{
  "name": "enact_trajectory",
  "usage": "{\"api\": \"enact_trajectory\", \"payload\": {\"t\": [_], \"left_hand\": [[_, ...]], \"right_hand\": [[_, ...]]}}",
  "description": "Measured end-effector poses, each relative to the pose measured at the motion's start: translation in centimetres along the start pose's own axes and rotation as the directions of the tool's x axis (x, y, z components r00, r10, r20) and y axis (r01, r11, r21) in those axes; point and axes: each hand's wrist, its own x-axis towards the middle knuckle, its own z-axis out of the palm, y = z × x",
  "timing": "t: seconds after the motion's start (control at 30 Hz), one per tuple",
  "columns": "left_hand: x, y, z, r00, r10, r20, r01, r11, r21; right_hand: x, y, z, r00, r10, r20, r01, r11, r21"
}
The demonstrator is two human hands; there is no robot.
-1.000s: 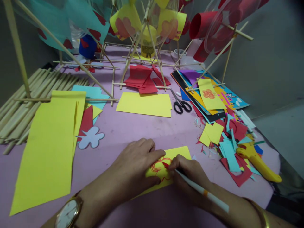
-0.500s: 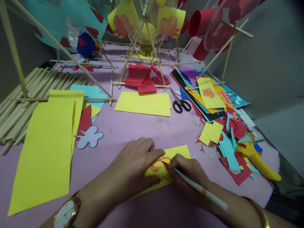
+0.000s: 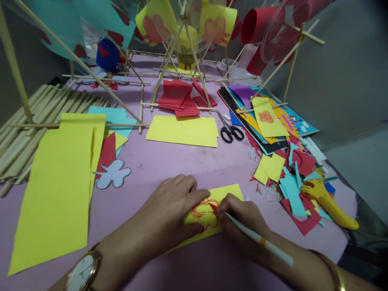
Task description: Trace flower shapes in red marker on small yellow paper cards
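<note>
A small yellow paper (image 3: 232,191) lies on the table at the front, with a red butterfly-like outline (image 3: 209,214) drawn on it. My left hand (image 3: 174,212) rests flat on the paper's left part, thumb and forefinger apart around the drawing, holding nothing. In my right hand (image 3: 241,216) is a felt-tip pen (image 3: 257,238) with a white barrel and an orange band. Its red tip touches the paper on the drawing's right side. My right fingers are closed around the pen near the tip and hide part of the paper.
Large yellow sheets (image 3: 57,190), a white butterfly cutout (image 3: 113,173) and wooden sticks (image 3: 36,133) lie left. Ahead are a yellow sheet (image 3: 182,131), red papers (image 3: 177,97) and scissors (image 3: 230,129). Paper scraps (image 3: 292,194) and a yellow glue gun (image 3: 329,204) lie right. Stick frames (image 3: 163,72) stand behind.
My right hand has shifted slightly right with the pen, and more of the red outline on the drawing's right side shows. My left hand stays in place on the paper.
</note>
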Motion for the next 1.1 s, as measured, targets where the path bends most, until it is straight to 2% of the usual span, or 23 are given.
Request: {"api": "enact_trajectory", "payload": {"t": [0.1,0.23,0.43,0.63,1.1], "left_hand": [[0.1,0.0,0.0,1.0,0.001,-0.011,-0.001,1.0,0.007],[0.2,0.1,-0.2,0.999,-0.012,0.041,0.012,1.0,-0.006],[0.1,0.0,0.1,1.0,0.005,-0.02,-0.005,1.0,0.002],[0.2,0.4,-0.8,0.997,-0.033,0.07,0.033,0.999,-0.005],[0.4,0.3,-0.9,0.996,-0.041,0.081,0.041,0.999,0.008]], "right_hand": [[0.0,0.2,0.0,1.0,0.0,0.003,0.0,1.0,0.017],[-0.1,0.3,-0.2,1.0,-0.016,-0.017,0.017,0.999,0.032],[-0.3,0.4,-0.3,0.999,0.048,-0.008,-0.047,0.997,0.064],[-0.5,0.6,-0.3,0.997,0.071,-0.008,-0.071,0.994,0.082],[-0.8,0.8,-0.6,0.996,0.086,0.033,-0.089,0.988,0.127]]}}
